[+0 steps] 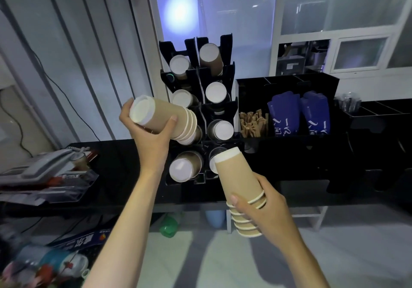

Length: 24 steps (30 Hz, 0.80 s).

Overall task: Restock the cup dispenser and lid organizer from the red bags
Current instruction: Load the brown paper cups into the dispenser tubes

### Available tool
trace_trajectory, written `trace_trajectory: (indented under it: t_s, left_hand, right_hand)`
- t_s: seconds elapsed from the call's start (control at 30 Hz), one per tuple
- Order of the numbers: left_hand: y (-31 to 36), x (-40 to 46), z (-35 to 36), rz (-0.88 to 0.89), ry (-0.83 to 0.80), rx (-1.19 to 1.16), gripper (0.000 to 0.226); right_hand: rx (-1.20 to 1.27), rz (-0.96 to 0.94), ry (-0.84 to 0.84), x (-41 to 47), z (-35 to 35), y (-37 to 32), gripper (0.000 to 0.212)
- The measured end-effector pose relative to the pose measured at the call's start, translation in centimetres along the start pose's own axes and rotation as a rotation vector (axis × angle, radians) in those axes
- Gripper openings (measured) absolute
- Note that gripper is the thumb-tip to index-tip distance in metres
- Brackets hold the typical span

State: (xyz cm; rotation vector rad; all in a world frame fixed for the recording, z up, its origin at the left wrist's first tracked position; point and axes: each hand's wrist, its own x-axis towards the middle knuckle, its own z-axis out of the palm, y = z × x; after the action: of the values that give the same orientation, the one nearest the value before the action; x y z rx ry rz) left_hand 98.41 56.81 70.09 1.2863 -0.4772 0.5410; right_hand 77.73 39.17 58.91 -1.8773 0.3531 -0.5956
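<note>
— Cup dispenser (201, 109), black and tiered, stands on a dark counter (124, 165), its slots showing the white bases of brown paper cups. Where are the hands?

— Both are in front of it. The left hand (153, 131) grasps a stack of brown cups (165, 120) lying nearly level, white base toward the camera, rims pointing at the dispenser's left column and just touching or overlapping a middle slot there; contact cannot be told.

— And the other?

— The right hand (260, 207) is curled round the lower part of a second stack (238, 187), held tilted, base up. That base sits right at the dispenser's bottom-right slot, while the rims hang below the counter edge.

— Anything beside the dispenser?

— To its right, a black organizer (287, 87) holds brown stir sticks (253, 123) and blue sleeves (298, 113). A grey telephone (44, 165) rests at the counter's left end.
</note>
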Motion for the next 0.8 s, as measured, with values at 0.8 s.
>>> trace_trajectory:
  t_s: [0.8]
  left_hand:
    - [-3.6, 0.3, 0.4, 0.287, -0.436, 0.606, 0.082]
  right_hand:
    - [-0.011, -0.012, -0.015, -0.6, -0.3, 0.6, 0.068]
